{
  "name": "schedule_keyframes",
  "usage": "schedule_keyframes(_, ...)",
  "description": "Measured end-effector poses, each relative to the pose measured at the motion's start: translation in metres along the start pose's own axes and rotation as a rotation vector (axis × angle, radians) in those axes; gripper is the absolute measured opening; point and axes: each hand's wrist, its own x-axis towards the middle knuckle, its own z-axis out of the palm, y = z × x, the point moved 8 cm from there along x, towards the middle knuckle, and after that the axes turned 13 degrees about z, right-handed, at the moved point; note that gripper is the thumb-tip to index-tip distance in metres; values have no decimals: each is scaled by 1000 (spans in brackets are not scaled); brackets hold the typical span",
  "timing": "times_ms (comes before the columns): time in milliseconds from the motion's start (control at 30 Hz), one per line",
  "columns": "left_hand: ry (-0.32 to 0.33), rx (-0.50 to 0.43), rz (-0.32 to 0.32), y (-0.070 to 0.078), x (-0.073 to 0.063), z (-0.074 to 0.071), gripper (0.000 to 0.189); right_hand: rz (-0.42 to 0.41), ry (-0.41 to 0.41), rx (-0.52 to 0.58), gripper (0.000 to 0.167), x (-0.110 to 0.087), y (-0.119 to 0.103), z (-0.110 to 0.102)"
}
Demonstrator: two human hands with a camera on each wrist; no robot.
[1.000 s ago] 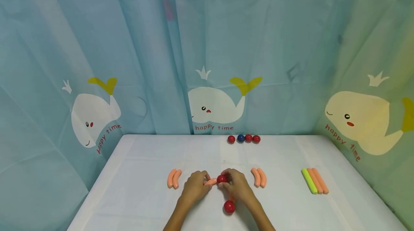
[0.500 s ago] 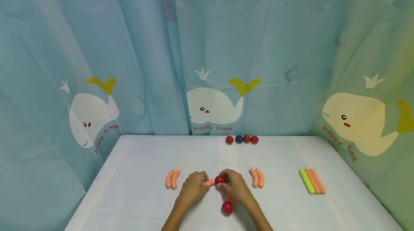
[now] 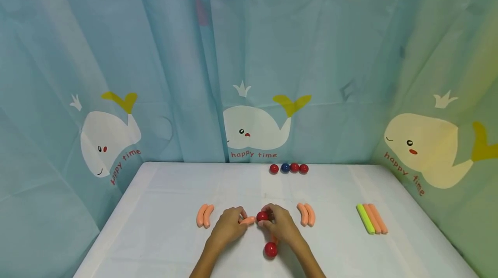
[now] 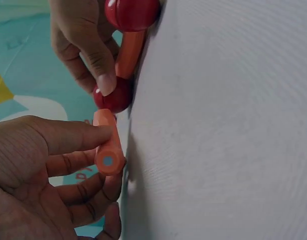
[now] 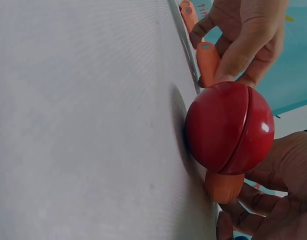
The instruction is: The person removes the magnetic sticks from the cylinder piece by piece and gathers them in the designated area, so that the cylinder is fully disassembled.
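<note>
My left hand [image 3: 227,225] pinches a short orange magnetic stick [image 4: 107,145] between thumb and fingers; a grey disc shows in its near end. Just right of the stick, across a thin gap in the head view, is a red ball [image 3: 262,216]. Thumb and fingers of my right hand [image 3: 283,224] pinch that ball. Another orange stick [image 4: 129,55], partly hidden by the right hand in the head view, runs from it to a second red ball [image 3: 270,250] nearer me. In the right wrist view this nearer ball [image 5: 228,127] covers part of the scene.
A pair of curved orange sticks [image 3: 205,215] lies left of my hands, another pair [image 3: 306,214] to the right. Farther right are a green stick [image 3: 365,218] and two straight orange ones [image 3: 375,218]. Three red balls and a blue ball [image 3: 285,167] line the back edge.
The stick in my left hand has drawn slightly left from the held red ball, opening a small gap. My right hand keeps its grip on the ball. The whole view has shifted a little.
</note>
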Motion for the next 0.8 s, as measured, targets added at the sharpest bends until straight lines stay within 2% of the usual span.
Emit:
schedule_keyframes(133,43,20,-29,-3,-2,-11,17,3,-9,-8,32,1,-1,1)
schedule_keyframes(333,178,92,-103,-15,-9,-44,27,40,-25,-18,34,3,2,3)
schedule_keyframes(467,268,43,-175,-32,-22,-65,26,36,-35,-10,34,3,3,4)
schedule_keyframes(600,318,-19,-249,-51,-35,-81,22,39,-38,-11,34,4,4,4)
schedule_keyframes(733,344,-9,-324,-68,-46,-95,26,40,-39,-13,34,4,3,3)
schedule_keyframes(800,356,30,-356,-75,-51,-101,25,38,-39,-10,34,3,3,3)
